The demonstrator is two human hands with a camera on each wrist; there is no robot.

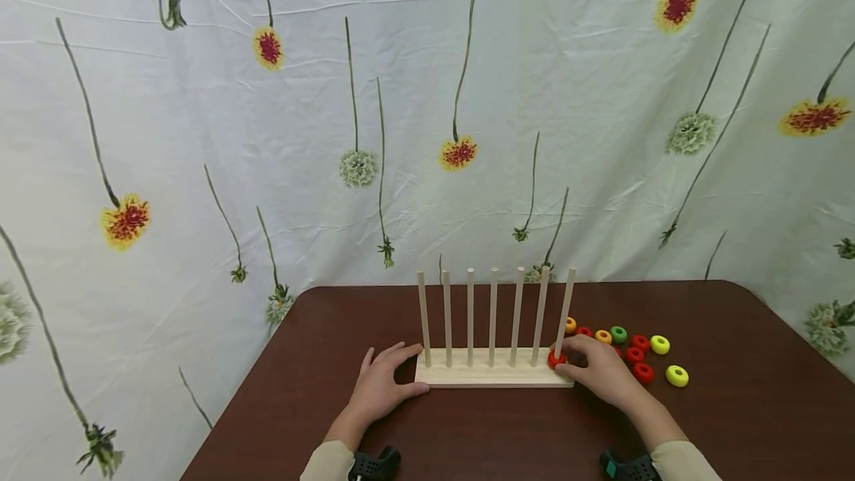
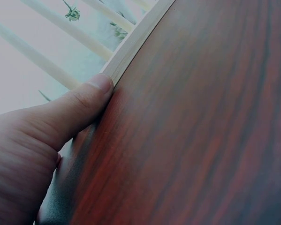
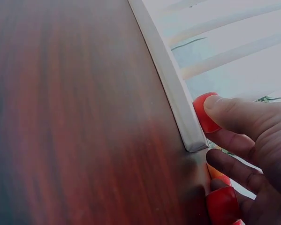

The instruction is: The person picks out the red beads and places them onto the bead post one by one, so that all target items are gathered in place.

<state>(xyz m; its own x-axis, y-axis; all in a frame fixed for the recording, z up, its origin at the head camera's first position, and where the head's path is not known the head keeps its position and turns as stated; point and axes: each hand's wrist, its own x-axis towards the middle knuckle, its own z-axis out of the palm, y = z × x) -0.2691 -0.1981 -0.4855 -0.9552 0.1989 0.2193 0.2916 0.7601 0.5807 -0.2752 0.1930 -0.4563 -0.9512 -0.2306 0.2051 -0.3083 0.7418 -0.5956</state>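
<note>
Ring-seating, apparently: the right hand pinches a red ring at the foot of the rightmost peg; the left hand grips the rack on the bench. Next, letting go seems called for.

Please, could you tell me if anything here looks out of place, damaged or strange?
Only the white flower-printed cloth behind the dark brown table looks odd: its printed flowers point heads-down, as if it hung upside down. Loose round red, yellow, orange and green beads lie beside the pale wooden peg rack; nothing appears damaged.
</note>
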